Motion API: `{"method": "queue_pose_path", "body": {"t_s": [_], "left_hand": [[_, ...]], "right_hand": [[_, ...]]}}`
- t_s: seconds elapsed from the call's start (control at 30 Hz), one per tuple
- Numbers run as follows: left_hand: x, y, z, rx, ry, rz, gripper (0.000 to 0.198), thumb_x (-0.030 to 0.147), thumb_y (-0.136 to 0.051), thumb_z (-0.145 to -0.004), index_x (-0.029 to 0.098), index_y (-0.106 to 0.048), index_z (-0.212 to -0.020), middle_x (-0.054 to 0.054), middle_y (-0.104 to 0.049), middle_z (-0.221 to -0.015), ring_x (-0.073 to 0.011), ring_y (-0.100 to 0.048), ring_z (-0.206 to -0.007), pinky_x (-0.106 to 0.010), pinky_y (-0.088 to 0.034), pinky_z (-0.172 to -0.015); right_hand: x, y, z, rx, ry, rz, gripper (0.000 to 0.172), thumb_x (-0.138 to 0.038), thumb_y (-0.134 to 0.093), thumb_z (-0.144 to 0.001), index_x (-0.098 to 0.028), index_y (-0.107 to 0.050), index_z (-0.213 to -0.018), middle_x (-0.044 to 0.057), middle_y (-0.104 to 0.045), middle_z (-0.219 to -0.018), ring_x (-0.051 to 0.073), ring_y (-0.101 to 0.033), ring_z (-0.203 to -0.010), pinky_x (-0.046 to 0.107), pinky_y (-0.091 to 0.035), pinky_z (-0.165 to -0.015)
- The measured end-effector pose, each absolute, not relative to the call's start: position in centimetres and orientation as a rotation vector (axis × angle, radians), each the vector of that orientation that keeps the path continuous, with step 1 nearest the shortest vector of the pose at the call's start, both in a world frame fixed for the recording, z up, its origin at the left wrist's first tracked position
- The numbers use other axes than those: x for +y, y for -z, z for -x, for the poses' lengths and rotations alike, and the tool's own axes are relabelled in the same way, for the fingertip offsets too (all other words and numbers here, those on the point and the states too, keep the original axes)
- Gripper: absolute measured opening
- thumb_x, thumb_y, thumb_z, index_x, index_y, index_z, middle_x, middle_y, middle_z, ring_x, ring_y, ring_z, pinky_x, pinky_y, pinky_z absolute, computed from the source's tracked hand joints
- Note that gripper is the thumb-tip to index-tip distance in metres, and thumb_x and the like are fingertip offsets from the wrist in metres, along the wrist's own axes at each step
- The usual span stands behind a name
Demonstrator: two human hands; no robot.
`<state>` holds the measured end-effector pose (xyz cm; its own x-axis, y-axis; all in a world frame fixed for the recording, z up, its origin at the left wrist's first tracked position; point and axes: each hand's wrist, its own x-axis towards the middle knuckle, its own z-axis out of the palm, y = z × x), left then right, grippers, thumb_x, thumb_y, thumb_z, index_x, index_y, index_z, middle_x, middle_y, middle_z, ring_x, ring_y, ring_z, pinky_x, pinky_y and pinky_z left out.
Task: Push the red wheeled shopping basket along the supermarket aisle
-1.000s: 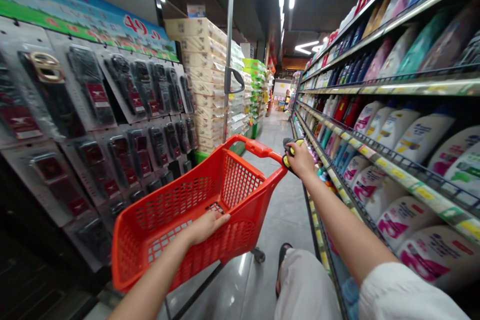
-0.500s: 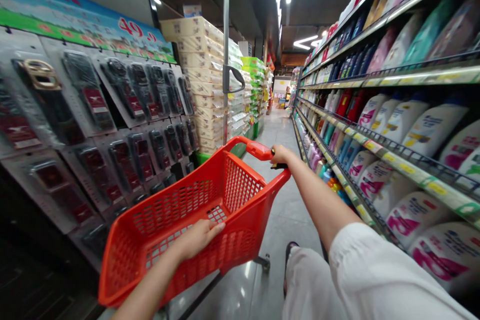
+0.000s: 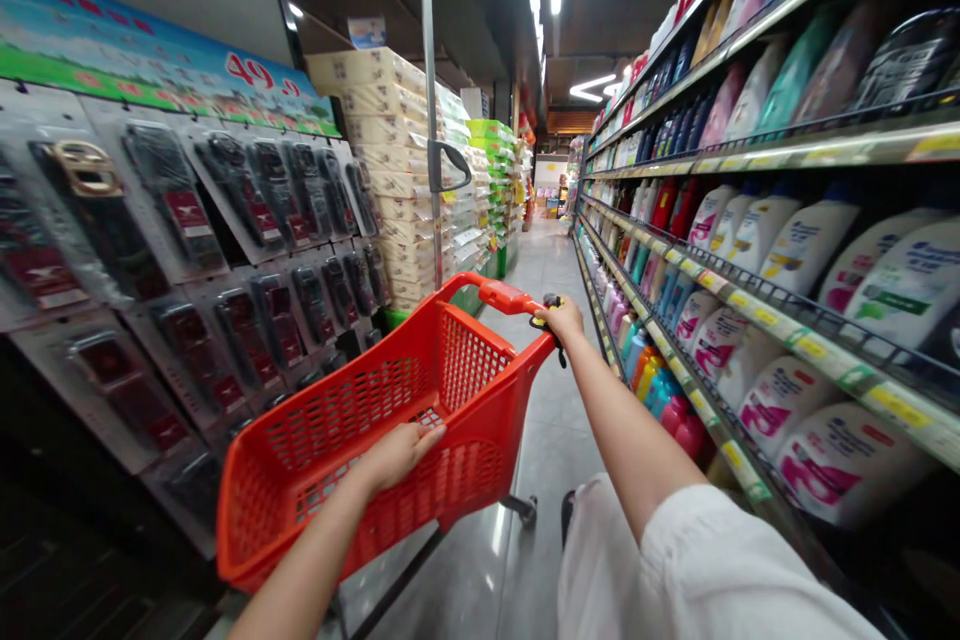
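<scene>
A red plastic shopping cart (image 3: 480, 460) stands tilted across the view, its basket showing no goods inside. My left hand (image 3: 401, 452) grips the basket's near side rim, thumb along the outside and fingers over the inner side. At the far right end of the cart, my right hand (image 3: 564, 322) is closed around the red handle (image 3: 510, 298). A small black and yellow object (image 3: 553, 302) sits at that hand, partly covered by it, with a black end hanging below. I cannot make out what it is.
Shelves of shampoo bottles (image 3: 814, 230) run along the right. Packaged belts (image 3: 180, 200) hang on a display at left. Behind the cart are a metal pole (image 3: 429, 50) with a grey loop and stacked tissue packs (image 3: 382, 150). The grey tiled aisle (image 3: 546, 245) stretches ahead.
The view has shifted, and the shelf bottles and belt display sit differently in it. Both hands keep their hold on the cart. More of the black and yellow object shows at my right hand.
</scene>
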<state>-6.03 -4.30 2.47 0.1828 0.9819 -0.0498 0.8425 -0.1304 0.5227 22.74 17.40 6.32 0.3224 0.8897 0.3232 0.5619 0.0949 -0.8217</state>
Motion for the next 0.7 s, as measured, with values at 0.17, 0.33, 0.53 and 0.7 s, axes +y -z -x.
{"method": "queue_pose_path", "body": {"t_s": [0.17,0.33,0.53,0.7], "left_hand": [[-3.6,-2.2,5.4,1.749,-0.397,-2.104,0.053,0.059,-0.027,-0.087,0.019,-0.049,-0.06,-0.002,-0.053,-0.061,-0.0158,-0.048,-0.058,-0.026,-0.031,-0.057],[-2.6,-2.2,4.9,1.799,-0.372,-2.197,0.051,0.051,-0.028,-0.091,0.017,-0.063,-0.076,-0.008,-0.067,-0.076,-0.0208,-0.061,-0.072,-0.027,-0.038,-0.065],[-1.4,-2.0,4.0,1.749,-0.399,-2.213,0.043,0.046,-0.03,-0.093,0.019,-0.065,-0.095,-0.01,-0.07,-0.091,-0.0225,-0.064,-0.086,-0.027,-0.041,-0.072],[-0.4,-1.6,2.5,1.717,-0.4,-2.192,0.048,0.047,-0.025,-0.094,0.017,-0.062,-0.085,-0.009,-0.069,-0.082,-0.0213,-0.064,-0.08,-0.027,-0.039,-0.069]], "right_hand": [[16.8,-5.3,-21.6,-1.092,-0.357,1.487,0.047,-0.03,-0.069,-0.06,-0.019,-0.061,-0.105,0.007,-0.067,-0.098,0.021,-0.061,-0.087,0.029,-0.046,-0.078],[17.5,-4.5,-20.8,-0.927,-0.303,1.3,0.046,-0.03,-0.065,-0.063,-0.016,-0.062,-0.107,0.009,-0.066,-0.1,0.022,-0.059,-0.09,0.032,-0.045,-0.085],[18.9,-3.7,-21.5,-0.91,-0.243,1.1,0.035,-0.035,-0.063,-0.067,-0.015,-0.065,-0.096,0.008,-0.066,-0.094,0.02,-0.058,-0.087,0.034,-0.045,-0.085],[17.2,-2.1,-21.5,-0.892,-0.117,0.98,0.029,-0.035,-0.056,-0.079,-0.015,-0.064,-0.097,0.01,-0.064,-0.101,0.02,-0.057,-0.099,0.035,-0.042,-0.094]]}}
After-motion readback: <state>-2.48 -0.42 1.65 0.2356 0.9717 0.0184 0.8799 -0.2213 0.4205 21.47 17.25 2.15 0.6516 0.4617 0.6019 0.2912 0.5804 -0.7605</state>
